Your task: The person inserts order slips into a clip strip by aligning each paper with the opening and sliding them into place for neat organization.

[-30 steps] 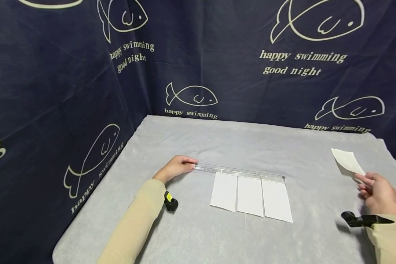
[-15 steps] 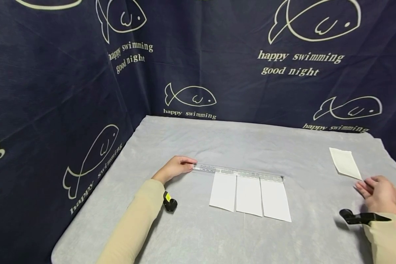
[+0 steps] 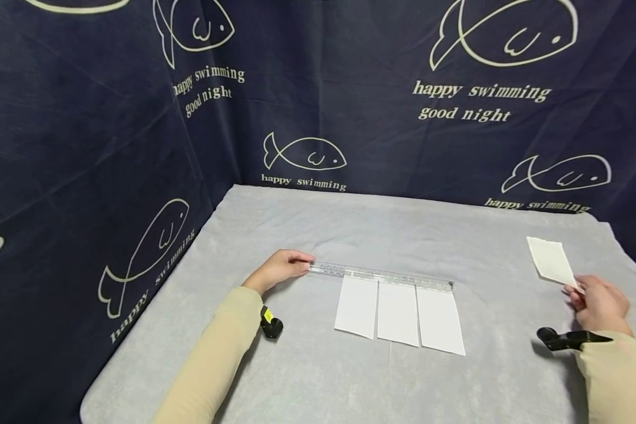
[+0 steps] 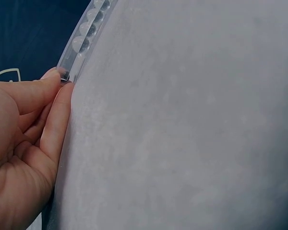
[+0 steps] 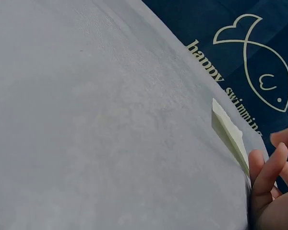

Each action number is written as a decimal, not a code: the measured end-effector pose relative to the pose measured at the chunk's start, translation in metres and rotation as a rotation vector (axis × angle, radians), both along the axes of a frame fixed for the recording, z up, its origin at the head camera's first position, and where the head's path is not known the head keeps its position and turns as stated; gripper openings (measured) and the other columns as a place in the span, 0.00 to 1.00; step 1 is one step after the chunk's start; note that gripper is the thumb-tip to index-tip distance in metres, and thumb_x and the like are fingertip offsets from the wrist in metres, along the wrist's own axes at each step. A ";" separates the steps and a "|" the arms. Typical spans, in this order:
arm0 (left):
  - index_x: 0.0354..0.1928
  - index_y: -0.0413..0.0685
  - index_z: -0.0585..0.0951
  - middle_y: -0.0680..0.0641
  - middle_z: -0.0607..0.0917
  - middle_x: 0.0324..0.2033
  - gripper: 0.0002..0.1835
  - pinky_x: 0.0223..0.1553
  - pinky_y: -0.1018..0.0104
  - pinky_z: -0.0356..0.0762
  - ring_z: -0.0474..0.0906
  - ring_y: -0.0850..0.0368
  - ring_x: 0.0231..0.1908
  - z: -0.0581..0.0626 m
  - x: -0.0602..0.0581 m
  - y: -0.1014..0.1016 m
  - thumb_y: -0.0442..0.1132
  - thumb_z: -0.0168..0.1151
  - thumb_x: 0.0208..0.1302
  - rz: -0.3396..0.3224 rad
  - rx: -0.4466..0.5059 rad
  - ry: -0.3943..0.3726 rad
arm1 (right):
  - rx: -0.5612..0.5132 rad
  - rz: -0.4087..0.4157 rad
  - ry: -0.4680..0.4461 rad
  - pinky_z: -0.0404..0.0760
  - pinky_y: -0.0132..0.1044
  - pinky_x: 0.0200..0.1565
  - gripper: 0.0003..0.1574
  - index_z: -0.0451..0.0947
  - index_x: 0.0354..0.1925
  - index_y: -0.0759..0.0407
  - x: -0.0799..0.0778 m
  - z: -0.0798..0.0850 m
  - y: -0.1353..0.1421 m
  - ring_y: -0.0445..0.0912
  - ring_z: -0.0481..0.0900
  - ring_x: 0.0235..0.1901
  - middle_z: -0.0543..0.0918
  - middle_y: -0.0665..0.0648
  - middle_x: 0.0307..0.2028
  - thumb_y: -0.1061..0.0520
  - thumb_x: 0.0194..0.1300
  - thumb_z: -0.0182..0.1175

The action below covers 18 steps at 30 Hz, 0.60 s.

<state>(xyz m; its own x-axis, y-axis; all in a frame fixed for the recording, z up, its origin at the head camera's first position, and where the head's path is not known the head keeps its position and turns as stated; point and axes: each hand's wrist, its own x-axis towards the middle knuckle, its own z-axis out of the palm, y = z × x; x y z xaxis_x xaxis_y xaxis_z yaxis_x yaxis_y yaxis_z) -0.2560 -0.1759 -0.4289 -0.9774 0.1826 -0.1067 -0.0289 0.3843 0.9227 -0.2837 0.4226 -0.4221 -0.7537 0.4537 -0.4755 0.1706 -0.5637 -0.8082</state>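
Note:
My left hand (image 3: 283, 270) pinches the left end of a long clear plastic ruler (image 4: 90, 29) between thumb and fingers. Rounded patterns run along its length. The ruler's right part lies along the top edges of three white paper sheets, the left sheet (image 3: 356, 306), the middle one (image 3: 398, 313) and the right one (image 3: 441, 321), set side by side with narrow gaps. Far off to the right, my right hand (image 3: 600, 303) pinches the near corner of another small white paper (image 3: 552, 260). In the right wrist view this paper (image 5: 229, 133) slants beyond the fingertips, its far edge uneven.
A grey cloth covers the table (image 3: 307, 377). Dark blue curtains (image 3: 381, 153) with fish drawings and lettering hang behind it and along the left. Black camera mounts, one at the left wrist (image 3: 272, 327) and one at the right (image 3: 567, 338), stick out over the cloth.
My right hand has moved slightly left, and its grip on the paper's corner has changed. The paper, curved upward earlier, now looks flatter. Left hand, ruler and the three sheets hold their arrangement.

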 end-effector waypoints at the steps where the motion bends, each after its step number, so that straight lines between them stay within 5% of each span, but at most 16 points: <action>1: 0.50 0.42 0.82 0.46 0.82 0.46 0.14 0.48 0.67 0.73 0.75 0.59 0.44 0.000 0.000 0.000 0.34 0.61 0.62 -0.005 0.000 0.002 | 0.012 -0.002 0.001 0.73 0.32 0.10 0.13 0.76 0.28 0.51 -0.001 0.000 -0.002 0.43 0.77 0.12 0.78 0.53 0.13 0.69 0.57 0.59; 8: 0.49 0.44 0.83 0.48 0.81 0.47 0.14 0.47 0.68 0.73 0.74 0.60 0.43 -0.002 0.002 -0.004 0.33 0.62 0.61 -0.002 -0.015 0.000 | 0.151 0.066 -0.048 0.70 0.30 0.10 0.30 0.69 0.41 0.44 -0.005 0.000 -0.013 0.40 0.73 0.11 0.76 0.46 0.14 0.75 0.49 0.63; 18: 0.49 0.45 0.83 0.48 0.82 0.46 0.14 0.48 0.67 0.73 0.74 0.60 0.44 -0.003 0.004 -0.004 0.34 0.62 0.61 0.006 -0.013 -0.003 | 0.247 0.071 -0.140 0.71 0.32 0.11 0.28 0.77 0.13 0.46 -0.009 -0.002 -0.018 0.39 0.73 0.10 0.76 0.47 0.09 0.79 0.45 0.60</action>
